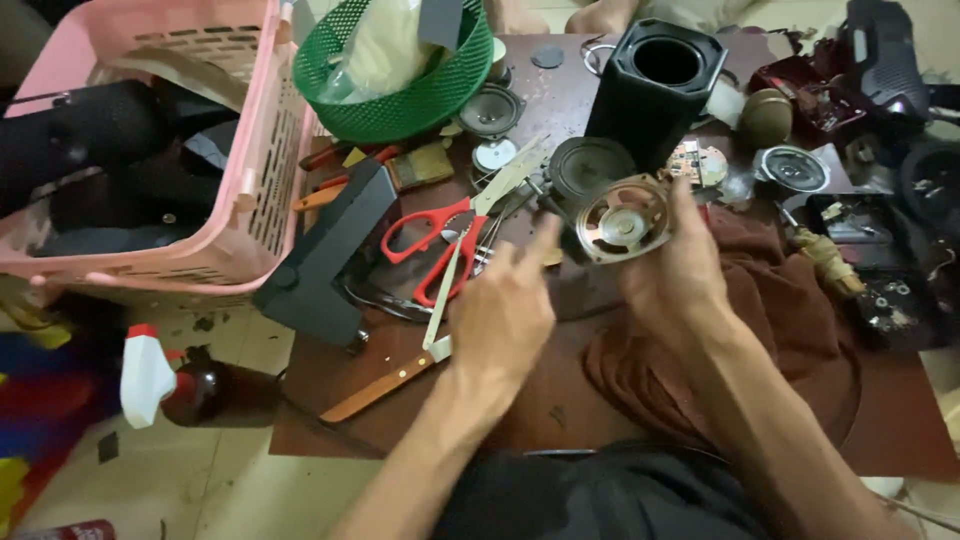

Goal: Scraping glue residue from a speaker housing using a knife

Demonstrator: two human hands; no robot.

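Note:
My right hand (pixel 672 272) holds a small round speaker driver (pixel 622 220) with a coppery metal frame, tilted toward me above the brown table (pixel 560 400). My left hand (pixel 505 305) hovers just left of it with fingers apart and the index finger pointing at the driver; it holds nothing. Under the left hand lie red-handled scissors (pixel 440 240) and a wooden-handled knife (pixel 400 370). A black hexagonal speaker housing (pixel 655 90) stands upright behind the driver.
A pink plastic basket (pixel 250 170) and a green mesh basket (pixel 400 100) sit at the far left. A black box (pixel 320 260) leans by the scissors. Other speaker drivers (pixel 790 168), a circuit board (pixel 697 160) and black parts crowd the right; a brown cloth (pixel 770 310) lies under my right arm.

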